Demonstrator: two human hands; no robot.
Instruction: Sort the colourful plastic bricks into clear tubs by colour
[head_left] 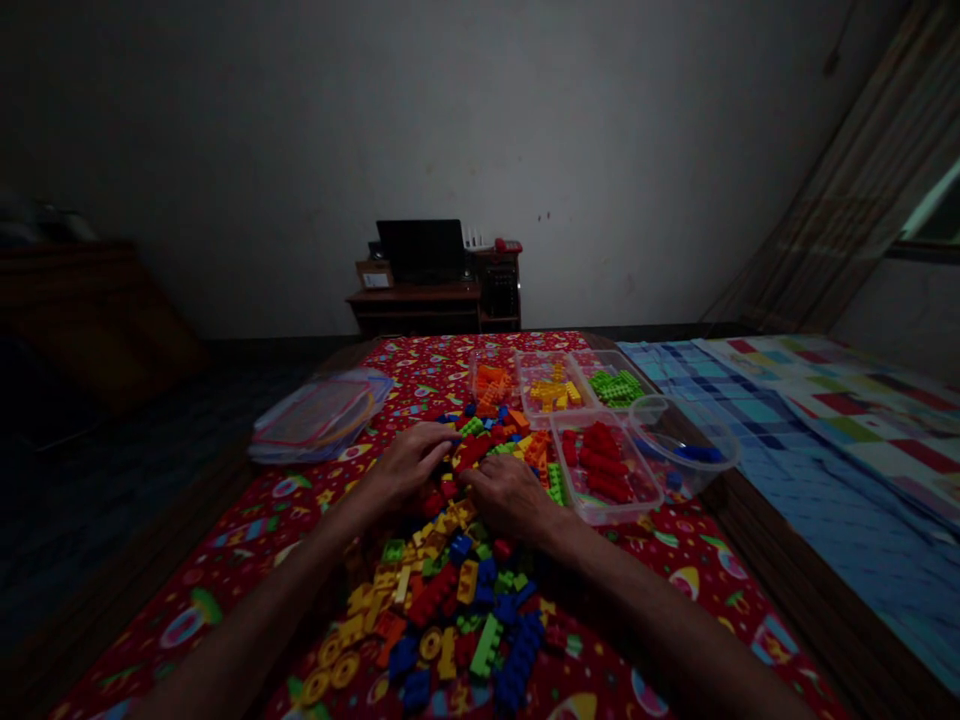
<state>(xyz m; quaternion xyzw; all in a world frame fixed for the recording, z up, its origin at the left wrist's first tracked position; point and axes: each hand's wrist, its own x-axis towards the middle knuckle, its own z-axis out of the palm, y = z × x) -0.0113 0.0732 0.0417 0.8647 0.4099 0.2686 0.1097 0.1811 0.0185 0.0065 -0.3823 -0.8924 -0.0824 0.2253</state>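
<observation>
A long heap of mixed toy building bricks [431,590] in red, yellow, blue, green and orange lies on the red patterned tablecloth. At its far part, my left hand [417,458] rests on the bricks with the thumb and fingers apart. Just to the right, my right hand [511,492] is closed, its fingers curled down into the heap, and what they hold is hidden. Between the two hands shows a red brick [472,453]. The clear container [643,505] closest to my right hand holds red bricks.
Other clear containers hold orange bricks [492,384], yellow bricks [555,394] and green bricks [616,388]. A round clear tub [720,440] has a few blue pieces. Stacked clear lids [319,415] lie at the left. A bed [832,480] adjoins on the right.
</observation>
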